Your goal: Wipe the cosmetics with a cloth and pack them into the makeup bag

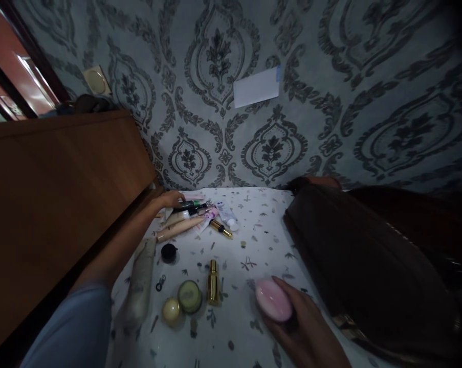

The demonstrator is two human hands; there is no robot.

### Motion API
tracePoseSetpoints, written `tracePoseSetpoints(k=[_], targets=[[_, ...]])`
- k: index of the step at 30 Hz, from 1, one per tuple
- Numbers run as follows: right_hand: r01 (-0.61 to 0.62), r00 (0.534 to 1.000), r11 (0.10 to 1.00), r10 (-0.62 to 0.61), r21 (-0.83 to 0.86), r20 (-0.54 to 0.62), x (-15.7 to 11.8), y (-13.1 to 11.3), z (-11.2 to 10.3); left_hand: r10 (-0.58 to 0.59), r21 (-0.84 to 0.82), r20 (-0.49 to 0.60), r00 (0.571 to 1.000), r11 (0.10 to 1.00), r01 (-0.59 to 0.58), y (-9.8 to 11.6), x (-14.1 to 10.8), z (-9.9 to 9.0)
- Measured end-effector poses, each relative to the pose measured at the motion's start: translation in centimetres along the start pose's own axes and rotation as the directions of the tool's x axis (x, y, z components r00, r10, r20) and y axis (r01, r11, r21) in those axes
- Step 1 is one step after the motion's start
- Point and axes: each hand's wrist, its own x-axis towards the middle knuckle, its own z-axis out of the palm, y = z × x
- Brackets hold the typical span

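Note:
My right hand [305, 327] is closed round a glossy pink oval container [273, 300], held near the front of the table. At the far left, my left hand [170, 199] reaches into a cluster of cosmetics, its fingers curled at the end of a dark tube with a green mark [191, 204]. Around it lie a beige tube [179, 228], a pale tube with a white cap [226, 214] and a black-and-gold tube [221, 228]. Nearer me are a gold bottle [213, 283], a green-lidded jar [190, 296] and a round cream-coloured lid [171, 311].
A large dark bag [361, 260] fills the right side. Along the left stands a wooden panel [69, 168]. A black round case [169, 252], a small black clip [160, 282] and a long pale tube [140, 281] lie on the patterned white tablecloth [249, 250]. Patterned wallpaper [169, 133] rises behind.

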Motion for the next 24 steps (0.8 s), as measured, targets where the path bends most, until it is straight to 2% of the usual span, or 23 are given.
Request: tracePoseSetpoints(k=[3, 9, 13, 17, 24], targets=[[0.058, 0.996, 0.998, -0.056, -0.031, 0.063, -0.2, 0.5, 0.2, 0.026, -0.056, 0.05, 0.998, 0.998, -0.023, 0.0, -0.4, -0.8], [-0.001, 0.997, 1.0, 0.003, -0.023, 0.071, -0.2, 0.5, 0.5, 0.051, -0.154, 0.045, 0.998, 0.987, -0.044, -0.5, -3.3, -1.8], [-0.038, 0.999, 0.999, 0.037, 0.011, 0.015, -0.2, 0.1, 0.9, 0.046, -0.19, 0.082, 0.996, 0.981, -0.03, 0.1, -5.3, -0.9], [-0.058, 0.998, 0.998, 0.057, 0.017, 0.023, -0.2, -0.1, 1.1, 0.007, -0.169, 0.132, 0.991, 0.985, 0.015, 1.5, -6.4, 0.5], [-0.075, 0.997, 0.997, 0.074, 0.018, 0.038, -0.1, -0.5, 0.8, -0.091, -0.141, 0.075, 0.993, 0.985, 0.101, 3.7, -7.6, 1.7]])
